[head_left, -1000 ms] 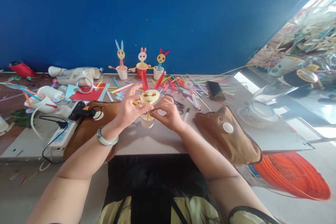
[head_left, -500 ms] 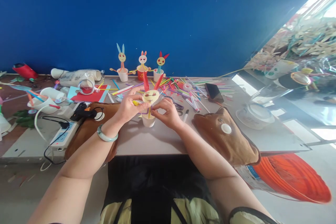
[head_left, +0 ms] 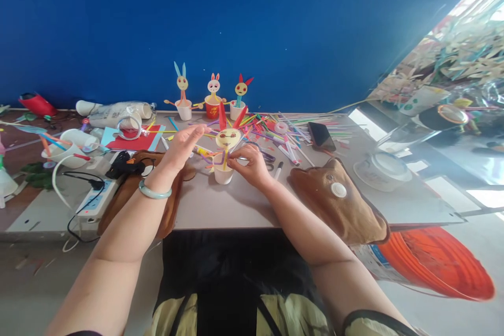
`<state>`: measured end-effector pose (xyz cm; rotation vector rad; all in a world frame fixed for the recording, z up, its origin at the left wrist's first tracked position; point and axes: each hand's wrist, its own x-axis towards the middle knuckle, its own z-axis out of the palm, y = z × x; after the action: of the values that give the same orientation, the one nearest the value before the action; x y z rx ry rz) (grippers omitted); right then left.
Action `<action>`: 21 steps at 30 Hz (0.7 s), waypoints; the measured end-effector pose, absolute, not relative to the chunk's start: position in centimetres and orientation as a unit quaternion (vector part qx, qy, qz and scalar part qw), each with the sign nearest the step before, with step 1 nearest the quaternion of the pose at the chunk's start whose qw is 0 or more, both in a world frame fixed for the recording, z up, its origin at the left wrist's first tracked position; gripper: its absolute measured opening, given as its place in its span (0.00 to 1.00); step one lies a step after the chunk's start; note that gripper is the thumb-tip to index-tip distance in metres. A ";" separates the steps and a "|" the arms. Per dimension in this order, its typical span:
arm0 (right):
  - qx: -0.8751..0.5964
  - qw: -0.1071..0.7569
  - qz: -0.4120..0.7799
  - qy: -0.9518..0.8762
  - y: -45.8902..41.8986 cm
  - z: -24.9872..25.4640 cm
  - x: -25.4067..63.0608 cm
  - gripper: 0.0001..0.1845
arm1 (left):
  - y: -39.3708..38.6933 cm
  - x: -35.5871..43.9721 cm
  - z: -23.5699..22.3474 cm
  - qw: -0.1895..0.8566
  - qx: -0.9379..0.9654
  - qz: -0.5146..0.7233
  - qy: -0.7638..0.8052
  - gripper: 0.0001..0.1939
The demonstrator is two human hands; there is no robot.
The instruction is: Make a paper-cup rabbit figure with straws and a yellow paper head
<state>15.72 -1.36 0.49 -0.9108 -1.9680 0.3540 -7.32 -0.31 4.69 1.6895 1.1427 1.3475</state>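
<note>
A paper-cup rabbit puppet stands upright at the table's middle: a round pale face [head_left: 228, 138] with red ears sits on a yellow straw neck in a white paper cup [head_left: 223, 176]. Purple bent straw arms [head_left: 222, 159] show by the neck. My right hand [head_left: 252, 167] pinches at the puppet's right side, just under the face; its fingertips hide what exactly is gripped. To the left of the face, my left hand [head_left: 179, 149] is raised off the puppet, fingers stretched out and holding nothing. Behind it lies a yellow glue tube [head_left: 203, 150].
Three finished-looking rabbit cups, one a red cup [head_left: 211, 110], stand by the blue wall. Coloured straws and pens [head_left: 271, 128], a phone [head_left: 321, 136] and scissors [head_left: 268, 156] lie behind my hands. Brown cushions [head_left: 340, 202] flank the work spot; a power strip [head_left: 96, 199] is left.
My left hand has let go of the puppet and moved left and up, its fingers straightening. My right hand stays at the neck, and more of the purple straw shows.
</note>
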 end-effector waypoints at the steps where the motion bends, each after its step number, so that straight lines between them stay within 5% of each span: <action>1: -0.368 0.457 0.142 -0.797 -1.3 0.5 15.8 0.04 | 0.0 -7.6 4.8 0.346 0.641 0.522 0.444 0.32; 7: -0.359 0.478 0.128 -0.791 -1.7 1.3 16.2 0.04 | 1.6 -9.2 4.8 0.356 0.595 0.536 0.482 0.36; 21: -0.329 0.408 0.166 -0.835 -2.4 3.4 17.9 0.03 | 1.4 -8.8 3.9 0.247 0.680 0.416 0.551 0.09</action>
<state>17.91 -2.38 3.40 -0.8294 -2.1049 0.4187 -8.85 1.40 3.85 1.8529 1.5026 1.1351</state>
